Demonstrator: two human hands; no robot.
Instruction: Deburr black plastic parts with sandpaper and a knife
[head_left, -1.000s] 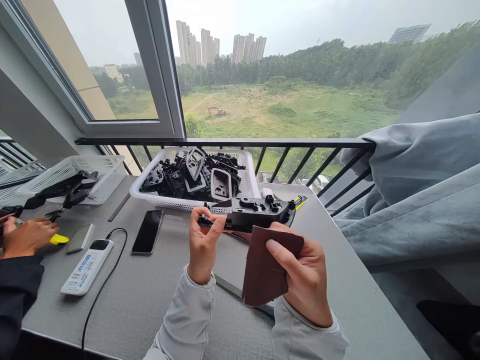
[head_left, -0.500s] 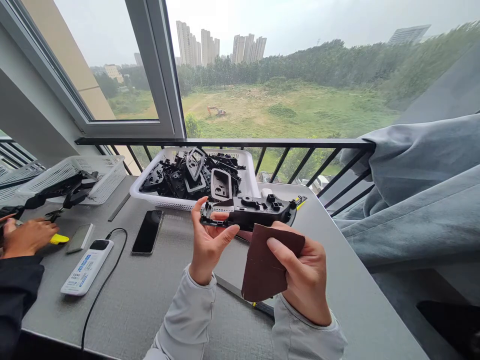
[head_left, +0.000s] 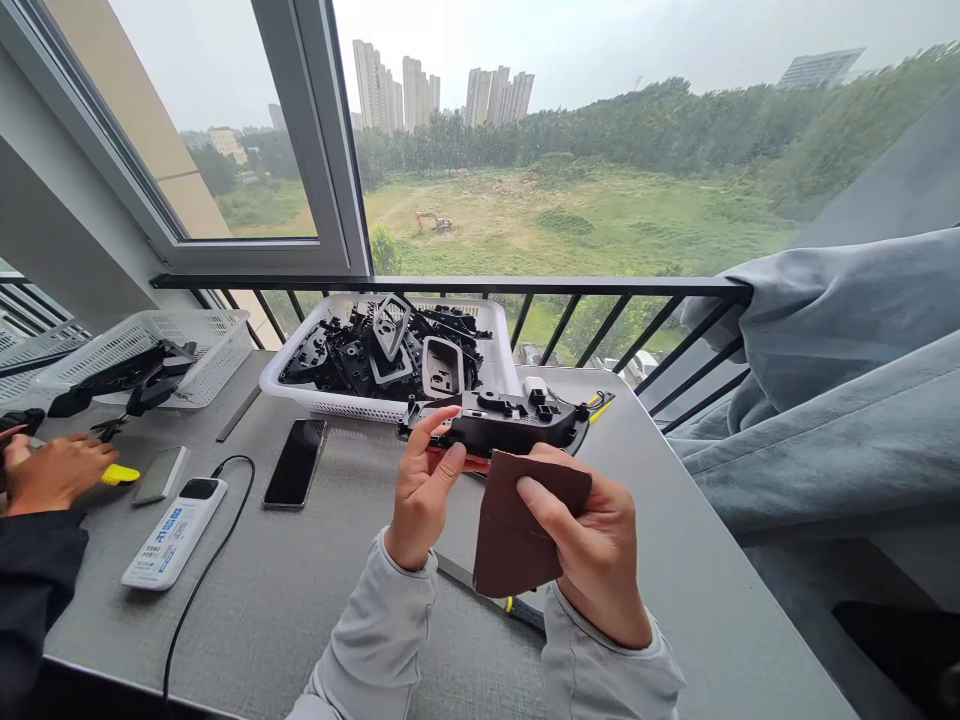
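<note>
Black plastic housing (head_left: 510,422), gripped by left hand (head_left: 424,490), up just in front of white basket (head_left: 300,388) heaped with black moulded parts (head_left: 375,360); brown sandpaper (head_left: 521,525) pinched in right hand (head_left: 596,550) just below; second white basket (head_left: 217,335) farther left, loaded with more black pieces (head_left: 150,375).

On the grey desk (head_left: 262,620), a black smartphone (head_left: 295,463) is lying screen up, with a white power bank (head_left: 174,533) and its black cable (head_left: 196,590) trailing nearer left. Farther off, a white basket (head_left: 296,385) is holding black plastic parts (head_left: 337,365), while grey fabric (head_left: 840,430) is draping over the railing (head_left: 600,285) on the right.
</note>
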